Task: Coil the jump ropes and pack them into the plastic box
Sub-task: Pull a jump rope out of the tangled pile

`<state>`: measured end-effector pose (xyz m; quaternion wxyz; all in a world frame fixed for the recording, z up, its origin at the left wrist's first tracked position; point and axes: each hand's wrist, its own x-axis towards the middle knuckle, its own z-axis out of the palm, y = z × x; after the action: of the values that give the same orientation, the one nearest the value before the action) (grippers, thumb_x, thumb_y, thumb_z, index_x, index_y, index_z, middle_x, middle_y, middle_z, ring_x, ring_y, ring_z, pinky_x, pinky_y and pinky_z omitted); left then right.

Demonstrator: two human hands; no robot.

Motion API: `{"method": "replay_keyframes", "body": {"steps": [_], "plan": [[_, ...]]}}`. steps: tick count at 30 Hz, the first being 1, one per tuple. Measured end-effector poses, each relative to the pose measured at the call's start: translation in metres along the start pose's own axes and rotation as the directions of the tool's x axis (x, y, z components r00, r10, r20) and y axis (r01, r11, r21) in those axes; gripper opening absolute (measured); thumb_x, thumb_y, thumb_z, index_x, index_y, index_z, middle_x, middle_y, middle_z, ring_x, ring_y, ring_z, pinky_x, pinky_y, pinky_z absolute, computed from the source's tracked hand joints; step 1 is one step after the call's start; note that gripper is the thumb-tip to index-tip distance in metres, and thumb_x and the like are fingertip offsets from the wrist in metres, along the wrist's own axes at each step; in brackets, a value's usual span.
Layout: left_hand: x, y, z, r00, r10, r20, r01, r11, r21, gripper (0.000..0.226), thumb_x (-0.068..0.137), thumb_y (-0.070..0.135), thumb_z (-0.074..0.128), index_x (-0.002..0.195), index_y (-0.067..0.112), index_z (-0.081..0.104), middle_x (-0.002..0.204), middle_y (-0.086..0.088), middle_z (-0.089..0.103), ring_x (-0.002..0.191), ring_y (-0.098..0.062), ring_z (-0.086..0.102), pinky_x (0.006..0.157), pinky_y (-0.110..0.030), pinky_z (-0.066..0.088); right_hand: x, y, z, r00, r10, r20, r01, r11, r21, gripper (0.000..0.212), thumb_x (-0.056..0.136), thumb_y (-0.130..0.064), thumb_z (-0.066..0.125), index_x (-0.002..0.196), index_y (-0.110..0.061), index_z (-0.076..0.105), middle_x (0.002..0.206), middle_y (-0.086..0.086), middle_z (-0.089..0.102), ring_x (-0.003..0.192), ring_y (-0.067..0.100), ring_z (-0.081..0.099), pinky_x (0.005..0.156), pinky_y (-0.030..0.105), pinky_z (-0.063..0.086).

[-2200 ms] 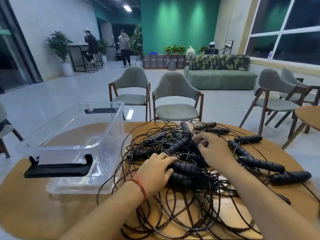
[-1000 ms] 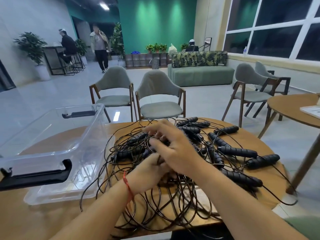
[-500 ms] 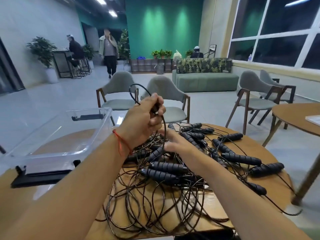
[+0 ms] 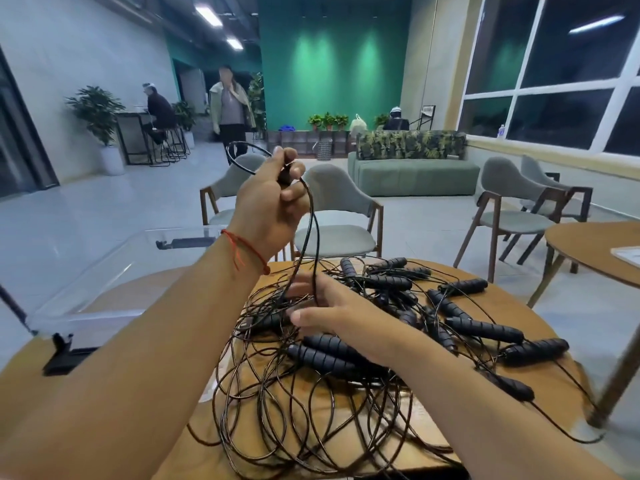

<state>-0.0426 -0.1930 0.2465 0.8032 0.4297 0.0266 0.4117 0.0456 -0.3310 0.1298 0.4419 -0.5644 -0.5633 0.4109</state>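
Observation:
A tangled heap of black jump ropes (image 4: 346,355) with ribbed black handles covers the round wooden table (image 4: 540,313). My left hand (image 4: 270,206) is raised above the heap, shut on a jump rope handle, and the thin black cord (image 4: 313,237) loops over it and hangs down into the pile. My right hand (image 4: 332,315) rests low on the heap with its fingers spread among the cords. The clear plastic box (image 4: 114,271) with black clip handles stands on the table to the left, mostly behind my left forearm.
Grey chairs (image 4: 339,216) stand just beyond the table. A second round table (image 4: 595,251) is at the right. A green sofa and several people are farther back in the room.
My left hand rose out of the heap with a rope handle, lifting a cord with it. My right hand stayed down on the pile, fingers spreading.

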Motion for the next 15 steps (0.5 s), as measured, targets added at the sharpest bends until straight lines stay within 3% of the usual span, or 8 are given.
{"method": "replay_keyframes", "body": {"steps": [2, 4, 6, 8, 9, 10, 12, 15], "plan": [[-0.002, -0.004, 0.003, 1.000, -0.026, 0.011, 0.027, 0.997, -0.065, 0.029, 0.116, 0.031, 0.038, 0.097, 0.017, 0.054, 0.070, 0.004, 0.048, 0.042, -0.003, 0.036, 0.036, -0.016, 0.030, 0.002, -0.001, 0.008, 0.997, -0.038, -0.067, 0.037, 0.999, -0.013, 0.071, 0.082, -0.049, 0.086, 0.144, -0.051, 0.050, 0.144, -0.020, 0.060, 0.132, 0.001, 0.058, 0.114, 0.038, 0.047], [-0.004, -0.007, 0.011, 0.999, -0.033, 0.029, 0.036, 0.993, -0.112, 0.030, 0.116, 0.030, 0.037, 0.096, 0.017, 0.055, 0.068, 0.004, 0.048, 0.040, -0.003, 0.035, 0.035, -0.016, 0.028, 0.005, -0.005, 0.021, 0.998, -0.059, -0.023, 0.061, 0.996, 0.064, 0.073, 0.082, -0.041, 0.088, 0.143, -0.052, 0.050, 0.148, -0.024, 0.057, 0.139, 0.000, 0.053, 0.115, 0.034, 0.042], [-0.006, -0.009, 0.020, 0.998, -0.035, 0.057, 0.042, 0.990, -0.137, 0.031, 0.117, 0.028, 0.036, 0.095, 0.017, 0.054, 0.067, 0.004, 0.047, 0.039, -0.003, 0.035, 0.035, -0.015, 0.026, 0.012, -0.004, 0.036, 0.996, -0.087, 0.007, 0.085, 0.985, 0.148, 0.057, 0.091, -0.029, 0.085, 0.140, -0.043, 0.059, 0.144, -0.017, 0.065, 0.138, 0.007, 0.058, 0.117, 0.036, 0.042], [-0.006, -0.009, 0.024, 0.998, -0.038, 0.059, 0.044, 0.993, -0.109, 0.030, 0.117, 0.029, 0.036, 0.095, 0.017, 0.054, 0.068, 0.004, 0.048, 0.039, -0.002, 0.036, 0.035, -0.015, 0.026, 0.014, -0.007, 0.042, 0.994, -0.109, -0.029, 0.113, 0.974, 0.195, 0.023, 0.104, -0.023, 0.070, 0.126, -0.025, 0.069, 0.123, -0.003, 0.078, 0.118, 0.012, 0.072, 0.108, 0.032, 0.051], [-0.004, -0.008, 0.022, 0.998, -0.036, 0.044, 0.039, 0.997, -0.068, 0.029, 0.116, 0.030, 0.037, 0.096, 0.017, 0.054, 0.070, 0.003, 0.051, 0.039, -0.002, 0.037, 0.035, -0.015, 0.027, 0.012, -0.010, 0.042, 0.994, -0.106, -0.025, 0.108, 0.964, 0.244, 0.013, 0.109, -0.024, 0.060, 0.116, -0.018, 0.070, 0.106, 0.005, 0.080, 0.101, 0.015, 0.077, 0.099, 0.030, 0.056], [-0.002, -0.007, 0.019, 0.999, -0.030, 0.016, 0.030, 1.000, -0.008, 0.028, 0.116, 0.033, 0.040, 0.099, 0.017, 0.055, 0.074, 0.002, 0.056, 0.042, -0.002, 0.039, 0.036, -0.015, 0.028, 0.011, -0.013, 0.039, 0.996, -0.088, -0.017, 0.089, 0.955, 0.281, 0.022, 0.112, -0.028, 0.052, 0.107, -0.013, 0.068, 0.089, 0.011, 0.077, 0.084, 0.020, 0.077, 0.092, 0.032, 0.059], [0.001, -0.002, 0.006, 0.997, 0.013, -0.072, 0.000, 0.983, 0.183, 0.024, 0.112, 0.039, 0.052, 0.107, 0.018, 0.060, 0.093, 0.000, 0.068, 0.051, -0.004, 0.047, 0.043, -0.016, 0.036, 0.007, -0.021, 0.026, 0.998, -0.049, -0.041, 0.059, 0.952, 0.301, 0.037, 0.114, -0.039, 0.044, 0.097, -0.012, 0.062, 0.065, 0.004, 0.058, 0.058, 0.020, 0.060, 0.076, 0.038, 0.059], [-0.006, -0.004, -0.016, 0.994, 0.030, -0.104, 0.026, 0.864, 0.503, 0.034, 0.102, 0.040, 0.068, 0.125, 0.018, 0.058, 0.123, -0.004, 0.065, 0.080, -0.013, 0.070, 0.062, -0.027, 0.055, 0.007, -0.036, -0.006, 0.971, 0.014, -0.237, 0.104, 0.872, 0.479, 0.043, 0.113, -0.045, 0.044, 0.082, -0.018, 0.056, 0.066, -0.003, 0.038, 0.052, 0.013, 0.031, 0.050, 0.026, 0.033]]}}
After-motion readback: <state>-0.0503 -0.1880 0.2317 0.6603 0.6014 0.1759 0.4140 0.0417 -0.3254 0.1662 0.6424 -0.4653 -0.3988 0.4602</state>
